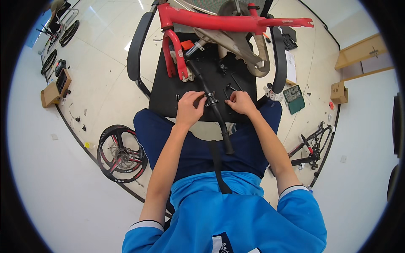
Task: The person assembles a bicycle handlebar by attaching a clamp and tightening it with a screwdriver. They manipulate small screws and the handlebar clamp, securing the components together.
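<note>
A black handlebar (216, 113) lies across the black seat of a chair (168, 95) in front of me, one grip end reaching over my lap. My left hand (189, 109) pinches the small black stem clamp (211, 99) on the bar from the left. Just right of the clamp, my right hand (240, 102) rests with fingers curled; whether it holds a small part I cannot tell. A red bicycle frame (219, 22) lies over the chair's far side, its fork (176, 59) pointing down at me. Loose black bolts and hex keys (232, 86) lie on the seat.
A black wheel with a disc rotor (121, 152) lies on the floor at my left. A black bicycle part (311, 145) and a green tool case (294, 98) are on the right. Cardboard boxes (55, 90) and more wheels (68, 32) sit far left.
</note>
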Motion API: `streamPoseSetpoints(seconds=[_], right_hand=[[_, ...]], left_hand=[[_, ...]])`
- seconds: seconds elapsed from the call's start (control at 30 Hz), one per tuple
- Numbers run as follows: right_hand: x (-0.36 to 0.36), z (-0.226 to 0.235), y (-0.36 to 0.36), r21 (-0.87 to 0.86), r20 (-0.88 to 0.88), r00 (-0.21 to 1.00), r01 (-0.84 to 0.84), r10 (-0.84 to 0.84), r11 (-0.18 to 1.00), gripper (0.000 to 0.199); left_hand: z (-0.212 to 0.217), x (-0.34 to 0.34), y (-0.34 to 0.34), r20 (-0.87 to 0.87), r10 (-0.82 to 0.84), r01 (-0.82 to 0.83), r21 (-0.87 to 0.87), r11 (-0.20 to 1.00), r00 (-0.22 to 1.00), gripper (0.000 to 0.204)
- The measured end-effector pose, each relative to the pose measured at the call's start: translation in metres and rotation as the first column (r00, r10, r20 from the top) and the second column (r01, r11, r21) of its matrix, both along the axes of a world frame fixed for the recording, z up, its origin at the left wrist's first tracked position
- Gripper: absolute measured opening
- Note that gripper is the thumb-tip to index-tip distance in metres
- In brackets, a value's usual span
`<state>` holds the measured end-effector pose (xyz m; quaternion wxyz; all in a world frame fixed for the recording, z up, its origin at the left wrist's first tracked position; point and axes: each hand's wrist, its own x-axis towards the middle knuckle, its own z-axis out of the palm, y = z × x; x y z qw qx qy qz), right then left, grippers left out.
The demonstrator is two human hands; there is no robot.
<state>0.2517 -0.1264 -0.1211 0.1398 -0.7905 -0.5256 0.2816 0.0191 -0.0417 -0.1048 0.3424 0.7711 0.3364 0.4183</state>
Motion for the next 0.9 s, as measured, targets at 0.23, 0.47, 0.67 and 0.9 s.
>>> streamPoseSetpoints(seconds=[0.23, 0.47, 0.67, 0.9], right_hand=[[-0.001, 0.006, -0.003, 0.068, -0.105, 0.994, 0.031, -0.024, 0.997, 0.027], [0.009, 0.005, -0.001, -0.038, -0.044, 0.997, -0.061, 0.059, 0.997, 0.03], [-0.009, 0.007, -0.005, 0.007, -0.245, 0.969, 0.016, -0.014, 1.0, 0.026], [-0.008, 0.04, 0.011, 0.254, -0.689, 0.725, 0.271, -0.024, 0.928, 0.018]], left_hand=[[0.001, 0.0, -0.002, 0.001, -0.003, 0.003, -0.183, 0.983, 1.0, 0.006], [-0.005, -0.003, 0.003, -0.003, -0.025, 0.025, 0.045, 0.999, 1.0, 0.006], [-0.001, 0.001, -0.004, 0.028, 0.071, -0.064, -0.182, 0.981, 0.997, 0.009], [-0.005, -0.005, -0.001, -0.038, -0.023, 0.019, -0.103, 0.994, 0.999, 0.011]])
